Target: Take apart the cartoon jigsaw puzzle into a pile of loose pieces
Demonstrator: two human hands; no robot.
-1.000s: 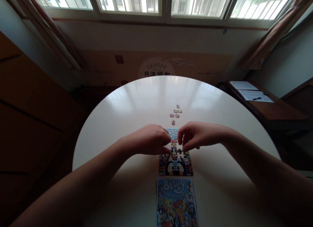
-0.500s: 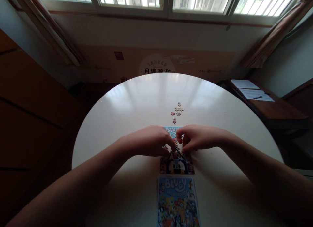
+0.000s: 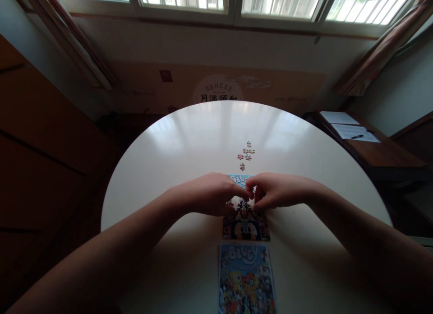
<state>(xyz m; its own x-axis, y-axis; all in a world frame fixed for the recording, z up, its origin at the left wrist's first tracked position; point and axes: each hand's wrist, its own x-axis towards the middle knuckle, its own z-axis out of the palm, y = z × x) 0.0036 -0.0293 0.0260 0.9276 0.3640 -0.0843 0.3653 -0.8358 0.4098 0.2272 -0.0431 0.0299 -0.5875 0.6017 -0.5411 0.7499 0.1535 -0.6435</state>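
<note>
Resting on a small, colourful, partly built cardboard jigsaw puzzle, the left hand and right hand meet fingertip to fingertip with fingers curled. Whether either pinches a piece cannot be told. The puzzle lies on a glossy white round table, between a printed cartoon picture sheet and scattered loose pieces. Bright windows run behind.
</note>
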